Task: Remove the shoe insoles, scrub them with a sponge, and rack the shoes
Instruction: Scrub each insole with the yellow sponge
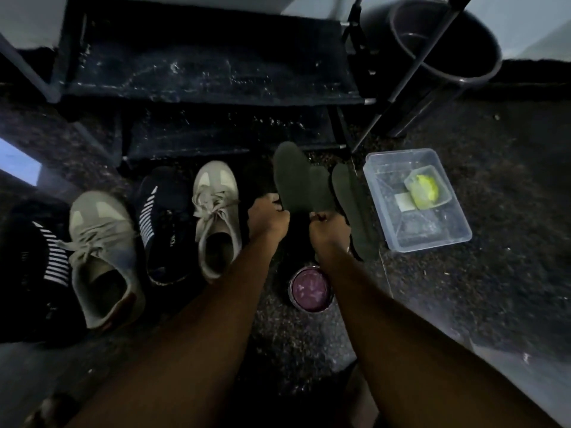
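In the head view, a dark insole (298, 180) stands tilted up out of a black shoe (298, 233) that is barely visible in the dim light. My left hand (267, 217) grips the shoe's rim at the insole's lower left. With curled fingers, my right hand (327, 227) pinches the insole's heel end. A second dark insole (352, 205) lies just right of my hands. A yellow-green sponge (425, 189) sits in a clear plastic box (432, 239) farther right.
Two grey sneakers (216, 217) (102, 257) and two black striped sneakers (160, 223) (37, 267) stand on the floor to the left. A dark shoe rack (210, 69) stands behind. A bowl of purple liquid (310, 288) sits between my forearms. A grey bucket (445, 41) is at the back right.
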